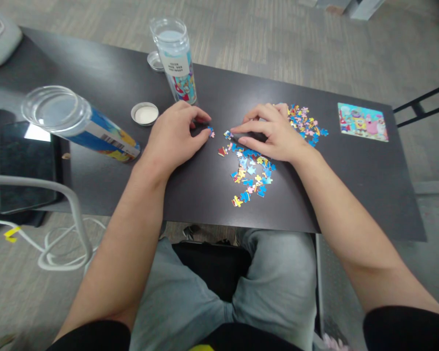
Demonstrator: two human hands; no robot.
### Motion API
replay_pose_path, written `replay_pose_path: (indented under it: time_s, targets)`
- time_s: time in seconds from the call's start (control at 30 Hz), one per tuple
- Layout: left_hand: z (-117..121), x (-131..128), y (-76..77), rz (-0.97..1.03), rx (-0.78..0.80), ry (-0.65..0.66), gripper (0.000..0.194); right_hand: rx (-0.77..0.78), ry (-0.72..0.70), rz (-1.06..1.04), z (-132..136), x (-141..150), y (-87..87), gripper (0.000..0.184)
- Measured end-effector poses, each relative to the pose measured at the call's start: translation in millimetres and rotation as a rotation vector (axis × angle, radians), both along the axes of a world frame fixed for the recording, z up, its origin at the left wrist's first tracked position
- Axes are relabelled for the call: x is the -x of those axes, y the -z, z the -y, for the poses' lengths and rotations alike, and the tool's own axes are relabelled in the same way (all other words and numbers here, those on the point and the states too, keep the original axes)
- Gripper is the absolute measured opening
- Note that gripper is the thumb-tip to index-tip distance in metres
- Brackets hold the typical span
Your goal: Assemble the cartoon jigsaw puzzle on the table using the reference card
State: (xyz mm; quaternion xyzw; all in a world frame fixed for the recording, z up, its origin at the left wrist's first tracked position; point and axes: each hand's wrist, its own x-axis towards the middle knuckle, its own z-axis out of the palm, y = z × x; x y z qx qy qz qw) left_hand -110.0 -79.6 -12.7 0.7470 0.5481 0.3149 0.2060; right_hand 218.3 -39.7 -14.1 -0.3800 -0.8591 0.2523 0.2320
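My left hand [177, 134] rests on the dark table with its fingers bent and a gap between thumb and index finger. At its thumb tip is a small pink and blue jigsaw piece [211, 132]. My right hand [269, 129] is spread, its index fingertip touching a white, blue and yellow puzzle piece [228, 134]. Below and partly under that hand lies a loose group of puzzle pieces [251, 170]. Another heap of puzzle pieces [305, 122] lies beyond the right hand, which hides part of it.
A clear puzzle tube [183, 73] stands behind my left hand; a second tube [98, 131] stands left. Two round lids [145, 114] lie near them. A cartoon picture card [363, 123] is at right. A black tablet [27, 165] and white cable [64, 243] are at left.
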Motion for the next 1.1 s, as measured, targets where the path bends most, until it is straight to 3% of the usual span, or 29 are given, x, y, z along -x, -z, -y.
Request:
replay_pose_path:
  time_s: [0.1,0.33,0.53,0.8,1.0,1.1]
  targets:
    - [-3,4,2.4,-0.012,0.024,-0.021,0.020,-0.037,-0.054,0.040,2,0,1.5,0.044]
    - [3,-4,-13.3,-0.088,0.124,-0.104,0.018,-0.258,-0.040,0.188,-7,-8,12.6,0.053]
    - [5,-6,-13.5,-0.114,0.123,-0.103,0.019,-0.255,-0.025,0.177,-8,-9,13.4,0.052]
    - [10,-17,-11.2,-0.176,0.105,-0.230,0.016,-0.217,-0.120,0.060,-10,-10,14.4,0.056]
    - [14,-35,-4.7,-0.190,0.103,-0.175,0.023,-0.248,-0.077,0.096,-10,-8,16.3,0.058]
    - [11,-34,-4.4,-0.166,0.109,-0.198,0.036,-0.246,-0.066,0.174,-3,-2,13.8,0.059]
